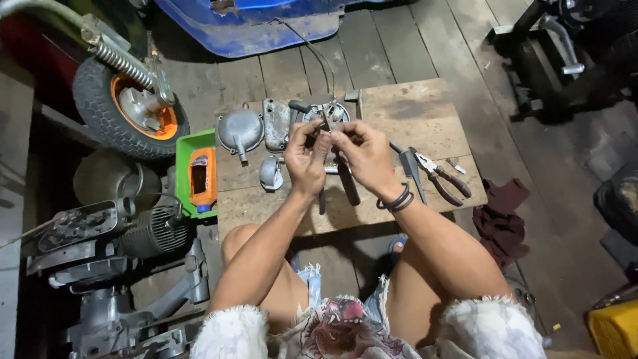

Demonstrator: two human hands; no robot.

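Observation:
My left hand (306,159) and my right hand (364,156) meet over a wooden board (425,119) and pinch a small metal part (325,138) between their fingertips. The part is too small to name. Black bands circle my right wrist. Just beyond my fingers lies a round metal plate with a cable (330,112). Under my hands a dark-handled tool (347,185) rests on the board.
Grey metal covers (240,130) lie at the board's left. Pliers (444,178) lie at its right. A green tray (185,151) holds an orange part (202,178). A small wheel (129,110), an engine (146,233), a dark rag (500,219) and a yellow box (615,329) surround the board.

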